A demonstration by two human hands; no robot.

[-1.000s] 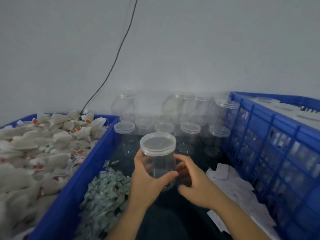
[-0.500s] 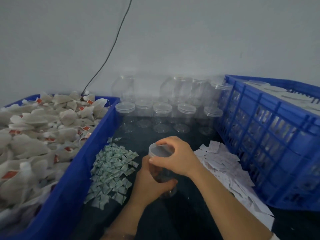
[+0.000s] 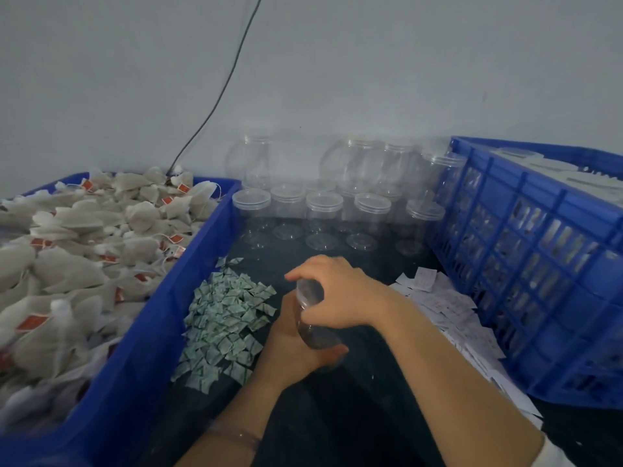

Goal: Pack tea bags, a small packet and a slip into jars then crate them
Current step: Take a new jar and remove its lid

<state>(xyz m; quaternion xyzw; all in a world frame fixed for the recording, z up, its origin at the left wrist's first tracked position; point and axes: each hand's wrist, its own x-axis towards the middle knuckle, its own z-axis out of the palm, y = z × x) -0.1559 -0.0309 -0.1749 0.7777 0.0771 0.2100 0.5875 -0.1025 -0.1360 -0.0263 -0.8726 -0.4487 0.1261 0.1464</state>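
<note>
My left hand (image 3: 290, 345) grips the body of a clear plastic jar (image 3: 315, 335) low over the dark table. My right hand (image 3: 337, 291) is curled over the jar's lid (image 3: 308, 293) and covers most of it. The jar looks empty. Left of my hands lies a heap of small green-and-white packets (image 3: 224, 318). White paper slips (image 3: 448, 308) are spread at the right. A blue bin (image 3: 161, 311) on the left holds several white tea bags (image 3: 87, 251) with red tags.
Several empty lidded jars (image 3: 323, 214) stand in rows at the back against the grey wall. A blue lattice crate (image 3: 539, 264) with jars inside stands at the right. A black cable (image 3: 219, 92) runs down the wall.
I brought the jar down and closer from chest height. My right hand moved from beside the jar onto its lid, and the camera tilted downward.
</note>
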